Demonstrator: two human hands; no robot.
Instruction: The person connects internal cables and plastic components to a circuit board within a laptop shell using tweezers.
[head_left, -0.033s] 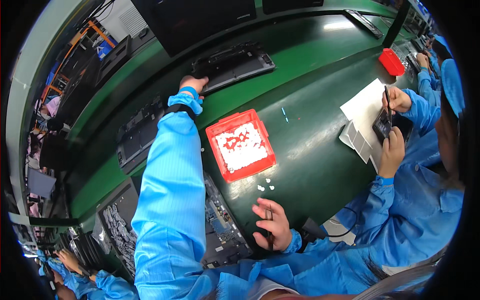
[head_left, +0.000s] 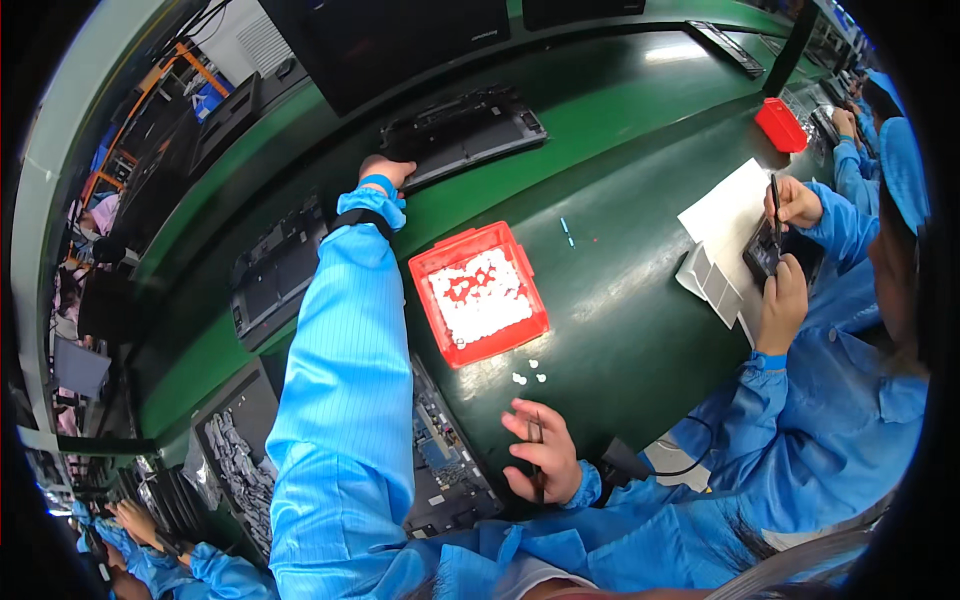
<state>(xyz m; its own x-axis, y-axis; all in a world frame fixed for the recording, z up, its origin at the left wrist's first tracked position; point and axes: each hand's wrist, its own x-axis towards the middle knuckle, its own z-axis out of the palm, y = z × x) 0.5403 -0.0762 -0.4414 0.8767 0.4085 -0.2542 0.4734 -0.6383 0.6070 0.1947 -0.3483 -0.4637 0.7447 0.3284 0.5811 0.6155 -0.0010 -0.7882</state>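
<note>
My left hand (head_left: pixel 386 170) reaches far out and grips the near left corner of a black laptop base (head_left: pixel 480 145), its thumb on top. The other fingers are mostly hidden under the edge. Nearer to me, my right hand (head_left: pixel 545 460) has its fingers half curled round slim dark tweezers (head_left: pixel 538 440). Beside that hand lies an open laptop base (head_left: pixel 455 485) with a blue circuit board, partly covered by my left sleeve. A red bin (head_left: pixel 440 338) of small white pieces sits beyond my right hand, with several loose white pieces (head_left: pixel 533 364) between them.
Another laptop base (head_left: pixel 275 275) lies left of my arm. Nearer stands a tray of dark crumpled parts (head_left: pixel 240 465). A thin blue stick (head_left: pixel 567 232) lies right of the bin. At right, a co-worker's hands (head_left: pixel 785 300) work on a small dark device above white paper (head_left: pixel 722 205).
</note>
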